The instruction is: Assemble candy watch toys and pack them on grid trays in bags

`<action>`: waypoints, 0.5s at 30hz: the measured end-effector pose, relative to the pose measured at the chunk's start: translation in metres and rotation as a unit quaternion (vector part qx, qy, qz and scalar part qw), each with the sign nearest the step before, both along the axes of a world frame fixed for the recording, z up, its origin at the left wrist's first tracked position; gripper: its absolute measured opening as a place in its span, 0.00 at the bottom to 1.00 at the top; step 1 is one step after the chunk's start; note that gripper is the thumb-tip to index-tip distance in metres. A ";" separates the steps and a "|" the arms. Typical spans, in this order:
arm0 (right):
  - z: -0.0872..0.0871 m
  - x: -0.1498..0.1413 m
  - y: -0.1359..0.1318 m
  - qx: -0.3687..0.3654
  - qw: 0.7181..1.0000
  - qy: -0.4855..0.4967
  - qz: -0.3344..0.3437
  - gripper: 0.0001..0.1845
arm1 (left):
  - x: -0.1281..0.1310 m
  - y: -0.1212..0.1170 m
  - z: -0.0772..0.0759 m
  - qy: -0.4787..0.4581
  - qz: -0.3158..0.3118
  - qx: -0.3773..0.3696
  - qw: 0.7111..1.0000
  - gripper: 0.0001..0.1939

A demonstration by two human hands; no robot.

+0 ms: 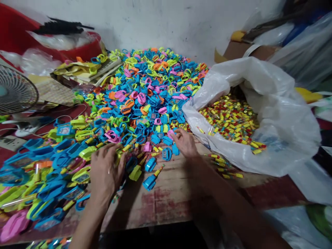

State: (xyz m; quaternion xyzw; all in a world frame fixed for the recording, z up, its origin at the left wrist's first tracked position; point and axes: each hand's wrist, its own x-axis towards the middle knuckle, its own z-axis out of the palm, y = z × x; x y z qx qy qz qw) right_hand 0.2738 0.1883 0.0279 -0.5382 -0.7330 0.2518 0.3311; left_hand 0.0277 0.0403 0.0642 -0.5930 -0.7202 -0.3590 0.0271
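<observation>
My right hand [184, 142] pinches a pink toy watch [170, 134] between thumb and fingers at the front of a heap. Lower left, my left hand [105, 167] has its fingers curled down at the edge of the pile. Something yellowish shows between its thumb and fingers, too hidden to name. Between the hands lie several loose toy watches, among them a blue one [166, 154] and another blue one [149, 182] with a thin yellow-and-red tube sticking out. A yellow-green watch [135, 173] lies closer to my left hand.
A big heap of coloured toy watches [145, 86] reaches the wall. On the right, an open white plastic bag [282, 103] holds many small yellow-and-red tubes [230, 117]; several tubes [223, 166] lie outside it. A fan [15, 90] and a red tub [90, 43] stand left.
</observation>
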 end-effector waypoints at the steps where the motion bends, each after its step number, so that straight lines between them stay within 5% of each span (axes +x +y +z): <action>1: -0.002 -0.001 0.013 0.014 0.996 -0.080 -0.037 0.19 | -0.008 0.003 -0.003 0.062 0.039 0.023 0.997 0.21; 4: -0.008 -0.005 0.035 0.024 0.970 -0.231 -0.072 0.16 | -0.016 0.006 -0.017 0.139 0.092 0.038 0.985 0.24; 8: -0.009 -0.002 0.039 0.019 0.967 -0.246 -0.065 0.13 | 0.000 0.000 -0.029 0.150 0.018 0.076 0.986 0.23; 12: 0.012 0.004 0.024 0.021 0.975 -0.220 -0.031 0.14 | 0.028 -0.003 -0.016 0.098 -0.064 0.092 0.989 0.25; 15: 0.040 -0.004 -0.013 0.087 0.978 -0.158 0.109 0.12 | 0.050 0.001 -0.001 0.004 -0.139 0.034 0.990 0.33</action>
